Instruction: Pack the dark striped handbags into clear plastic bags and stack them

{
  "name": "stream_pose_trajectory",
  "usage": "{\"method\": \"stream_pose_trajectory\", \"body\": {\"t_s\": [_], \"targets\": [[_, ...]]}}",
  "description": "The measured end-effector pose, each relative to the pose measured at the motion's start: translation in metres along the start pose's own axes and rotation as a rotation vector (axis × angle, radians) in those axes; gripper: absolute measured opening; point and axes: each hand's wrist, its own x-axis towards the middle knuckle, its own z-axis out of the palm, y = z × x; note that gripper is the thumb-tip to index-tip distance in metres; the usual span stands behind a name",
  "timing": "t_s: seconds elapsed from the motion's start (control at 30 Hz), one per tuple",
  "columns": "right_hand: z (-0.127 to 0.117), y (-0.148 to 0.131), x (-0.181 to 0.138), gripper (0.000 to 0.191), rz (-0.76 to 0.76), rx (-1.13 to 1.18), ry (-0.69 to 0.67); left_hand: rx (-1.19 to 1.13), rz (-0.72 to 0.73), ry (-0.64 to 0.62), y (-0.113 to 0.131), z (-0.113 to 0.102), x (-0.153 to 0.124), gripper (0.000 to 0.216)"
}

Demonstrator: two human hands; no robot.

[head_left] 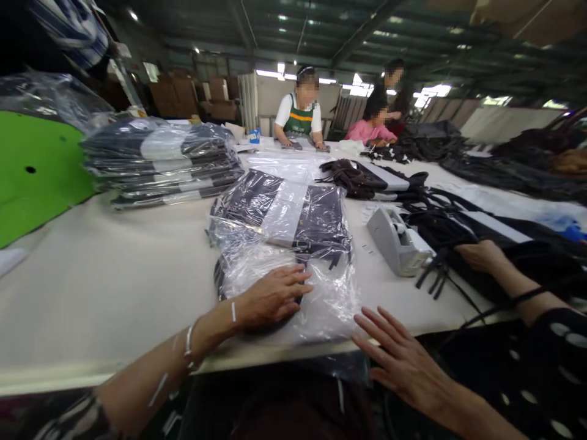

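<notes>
A folded dark garment with a pale paper band lies inside a clear plastic bag (pixel 321 214) in front of me on the table. My left hand (pixel 275 296) rests on the lower part of the bag, fingers stretched out over the crumpled plastic. Over the table's front edge, just right of the bag's lower corner, my right hand (pixel 398 354) is held with its fingers spread and nothing in it. Strips of white tape stick to my left forearm, above and below a bracelet. Part of the garment is hidden by glare and by my left hand.
Bagged garments (pixel 160 162) form a stack at the left, beside a green panel (pixel 41 171). A grey tape dispenser (pixel 389 241) stands right of the bag. A co-worker's hand (pixel 481 255) touches dark garments at the right. Other people work across the table (pixel 137 269).
</notes>
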Motion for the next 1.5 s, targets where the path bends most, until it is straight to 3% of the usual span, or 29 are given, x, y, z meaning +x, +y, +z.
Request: {"method": "stream_pose_trajectory", "body": {"t_s": [0.1,0.17,0.27,0.33,0.4,0.5,0.67,0.8,1.0,1.07,1.17,1.27,1.37,1.5], "targets": [[0.013,-0.013,0.016,0.051,-0.108,0.057,0.157,-0.025,0.058,-0.059,0.005,0.013,-0.003,0.035],[0.012,-0.014,0.036,0.044,-0.159,0.162,0.238,-0.047,0.039,-0.017,0.011,0.012,-0.006,0.033],[-0.004,-0.008,0.073,0.033,-0.074,0.326,0.354,-0.182,-0.081,0.029,0.029,0.003,-0.016,0.03],[-0.017,0.001,0.101,0.022,0.032,0.403,0.403,-0.328,-0.204,0.028,0.039,-0.005,-0.025,0.044],[-0.023,0.012,0.133,0.018,0.152,0.454,0.379,-0.496,-0.33,0.053,0.045,-0.011,-0.035,0.057],[-0.017,0.032,0.185,0.024,0.382,0.538,0.287,-0.672,-0.521,0.113,0.045,-0.014,-0.045,0.045],[0.021,0.055,0.25,0.026,0.528,0.656,0.176,-0.634,-0.799,0.273,0.033,0.003,-0.046,0.039],[0.051,0.062,0.263,0.025,0.554,0.666,0.145,-0.672,-0.859,0.317,0.02,0.015,-0.045,0.031],[0.068,0.066,0.271,0.019,0.526,0.687,0.163,-0.823,-0.841,0.22,0.007,0.011,-0.049,0.031],[0.068,0.066,0.279,0.018,0.473,0.686,0.122,-0.82,-0.846,0.232,0.003,0.0,-0.048,0.039],[0.069,0.068,0.291,0.02,0.444,0.658,0.075,-0.647,-0.816,0.398,-0.012,-0.028,-0.037,0.052],[0.074,0.071,0.298,0.024,0.47,0.617,0.071,-0.52,-0.779,0.508,-0.041,-0.057,-0.015,0.046],[0.08,0.074,0.3,0.029,0.481,0.609,0.075,-0.613,-0.794,0.392,-0.071,-0.072,0.008,0.035],[0.082,0.074,0.298,0.027,0.476,0.618,0.078,-0.717,-0.779,0.257,-0.097,-0.072,0.022,0.029]]}}
